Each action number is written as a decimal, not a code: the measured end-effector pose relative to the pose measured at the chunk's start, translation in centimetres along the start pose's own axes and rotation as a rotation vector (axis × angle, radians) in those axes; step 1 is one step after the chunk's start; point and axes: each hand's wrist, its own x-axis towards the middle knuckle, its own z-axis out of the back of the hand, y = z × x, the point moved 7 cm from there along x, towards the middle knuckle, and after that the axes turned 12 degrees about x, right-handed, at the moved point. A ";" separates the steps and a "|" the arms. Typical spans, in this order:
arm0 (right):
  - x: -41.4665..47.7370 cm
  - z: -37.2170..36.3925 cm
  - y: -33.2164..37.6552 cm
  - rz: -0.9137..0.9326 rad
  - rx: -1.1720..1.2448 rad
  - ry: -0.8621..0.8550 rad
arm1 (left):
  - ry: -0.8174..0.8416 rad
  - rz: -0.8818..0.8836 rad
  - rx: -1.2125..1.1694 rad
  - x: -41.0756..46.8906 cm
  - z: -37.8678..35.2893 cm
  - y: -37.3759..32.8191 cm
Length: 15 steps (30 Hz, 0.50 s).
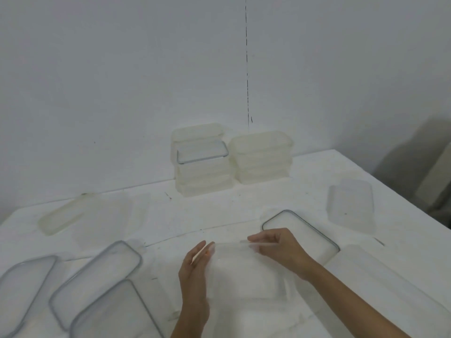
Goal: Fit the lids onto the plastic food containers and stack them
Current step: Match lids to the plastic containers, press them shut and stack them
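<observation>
A clear plastic container (244, 272) sits on the white table (219, 215) right in front of me. My left hand (195, 267) lies flat against its left side with straight fingers. My right hand (280, 250) curls its fingers over the container's far right rim, where a clear lid edge seems to lie. Three grey-rimmed lids (97, 279) lie at the front left. Another grey-rimmed lid (307, 232) lies behind my right hand. Two stacks of containers (205, 164) (262, 157) stand at the back by the wall.
An empty container (351, 206) lies at the right, another (380, 281) at the front right near the table's edge. A yellowish lid (63, 215) lies at the back left. The table's right edge drops off to a dark floor.
</observation>
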 end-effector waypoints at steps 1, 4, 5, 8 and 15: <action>0.1 0.0 0.0 0.023 -0.051 -0.027 | -0.003 -0.003 0.005 -0.1 0.0 -0.1; 0.3 0.1 -0.2 0.056 -0.132 -0.077 | 0.001 -0.015 0.067 0.0 0.2 -0.2; 0.2 0.1 -0.2 0.061 -0.142 -0.077 | 0.004 -0.024 0.099 0.2 0.2 -0.2; 0.4 0.1 -0.2 0.069 -0.176 -0.055 | 0.025 -0.060 0.198 0.8 0.2 -0.3; 0.5 -0.2 -0.2 0.071 -0.229 -0.011 | 0.147 -0.033 0.258 1.1 -0.9 -0.4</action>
